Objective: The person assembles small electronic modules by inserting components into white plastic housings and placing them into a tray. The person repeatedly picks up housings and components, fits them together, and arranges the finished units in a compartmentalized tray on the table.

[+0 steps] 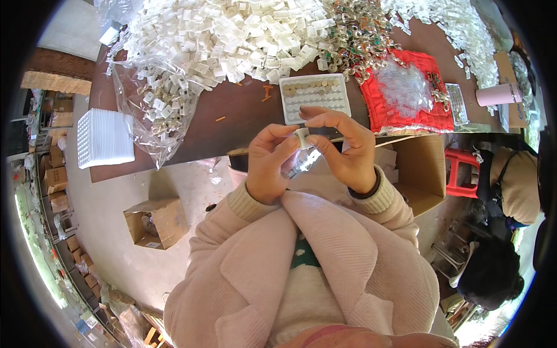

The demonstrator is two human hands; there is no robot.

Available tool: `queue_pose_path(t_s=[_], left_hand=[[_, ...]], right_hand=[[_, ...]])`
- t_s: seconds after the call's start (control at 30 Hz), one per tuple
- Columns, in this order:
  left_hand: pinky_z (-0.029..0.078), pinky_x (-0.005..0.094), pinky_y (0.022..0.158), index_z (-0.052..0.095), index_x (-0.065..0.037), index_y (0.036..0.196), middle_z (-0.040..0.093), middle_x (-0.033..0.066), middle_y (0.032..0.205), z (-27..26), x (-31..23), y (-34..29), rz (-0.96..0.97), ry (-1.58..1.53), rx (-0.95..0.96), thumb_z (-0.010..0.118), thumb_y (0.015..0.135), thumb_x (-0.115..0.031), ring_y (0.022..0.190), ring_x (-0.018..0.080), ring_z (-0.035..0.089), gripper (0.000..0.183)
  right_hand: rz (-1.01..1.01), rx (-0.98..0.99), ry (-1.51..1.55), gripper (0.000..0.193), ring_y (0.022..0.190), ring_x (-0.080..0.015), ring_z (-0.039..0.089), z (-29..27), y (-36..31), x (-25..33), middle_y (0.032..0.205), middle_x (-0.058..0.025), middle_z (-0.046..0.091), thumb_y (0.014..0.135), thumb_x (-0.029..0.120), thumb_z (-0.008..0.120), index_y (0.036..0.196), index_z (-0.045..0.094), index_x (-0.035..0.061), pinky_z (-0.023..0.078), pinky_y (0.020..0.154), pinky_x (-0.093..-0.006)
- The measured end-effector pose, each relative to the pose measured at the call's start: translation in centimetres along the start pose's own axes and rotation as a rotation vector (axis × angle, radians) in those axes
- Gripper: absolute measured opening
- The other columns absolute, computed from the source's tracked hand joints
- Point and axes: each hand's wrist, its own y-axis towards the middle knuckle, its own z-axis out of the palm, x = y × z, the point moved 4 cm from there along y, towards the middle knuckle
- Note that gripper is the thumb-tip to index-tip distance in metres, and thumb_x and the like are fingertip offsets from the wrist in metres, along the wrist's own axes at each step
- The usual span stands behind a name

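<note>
Near the table's front edge, my left hand (pixel 270 162) and my right hand (pixel 350 152) meet in a pinch. Between their fingertips is a small white card-like piece (pixel 302 137), its exact kind too small to make out. A shiny clear plastic bit (pixel 304 162) shows just below it, between my palms. Right behind my fingers lies a white moulded tray (pixel 287 113) with rows of round hollows. Small round tan pieces (pixel 315 84) sit in its far rows, while the nearer hollows look bare.
A big heap of small white plastic pieces (pixel 232 37) covers the table's back. Beside it are shiny ring-like pieces (pixel 354 35), a red cloth (pixel 377 104) with clear film, a pink cup (pixel 498 94) and stacked white trays (pixel 104 138). Cardboard boxes (pixel 420 174) stand below; another person (pixel 493 267) is right.
</note>
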Motion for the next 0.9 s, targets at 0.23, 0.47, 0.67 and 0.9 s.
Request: queue_pose_path(t_s=[0.23,0.47,0.67,0.9], left_hand=[[0.028,0.0176,0.046,0.064,0.0,0.106,0.061,-0.0002,0.081,-0.8,0.3,0.3,-0.015,-0.02,0.038,0.066,0.092,0.001,0.055,0.0001,0.04,0.014],[0.027,0.0179,0.045,0.064,0.001,0.109,0.062,0.0028,0.083,-1.0,0.4,1.2,-0.088,-0.003,0.026,0.064,0.093,-0.001,0.054,0.0013,0.041,0.015],[0.027,0.0185,0.045,0.06,-0.003,0.117,0.061,0.0064,0.088,-1.2,-0.1,2.0,-0.201,-0.141,-0.03,0.055,0.098,-0.017,0.063,0.0067,0.046,0.024],[0.03,0.0173,0.044,0.058,-0.004,0.106,0.058,0.0075,0.09,-1.6,0.2,2.1,-0.225,-0.113,0.032,0.06,0.096,-0.018,0.068,0.0091,0.049,0.017]], right_hand=[[-0.049,0.064,-0.092,0.019,0.098,-0.0224,0.068,-0.5,0.1,0.3,0.111,-0.0167,0.071,0.081,-0.012,0.066,0.095,0.067,0.0011,0.052,0.087,-0.0312],[0.021,0.087,-0.102,0.018,0.095,-0.0214,0.07,-1.4,0.9,-1.5,0.106,-0.0119,0.074,0.082,-0.007,0.07,0.097,0.071,0.0038,0.055,0.083,-0.032],[0.002,-0.155,-0.577,0.012,0.079,-0.0282,0.07,-7.3,6.6,-6.4,0.093,-0.0142,0.073,0.088,0.006,0.068,0.099,0.072,0.0053,0.055,0.069,-0.0364],[0.214,-0.138,-0.873,0.021,0.073,-0.0291,0.07,-7.5,9.2,-11.2,0.082,-0.0112,0.072,0.083,0.021,0.075,0.094,0.066,0.0066,0.053,0.064,-0.0382]])
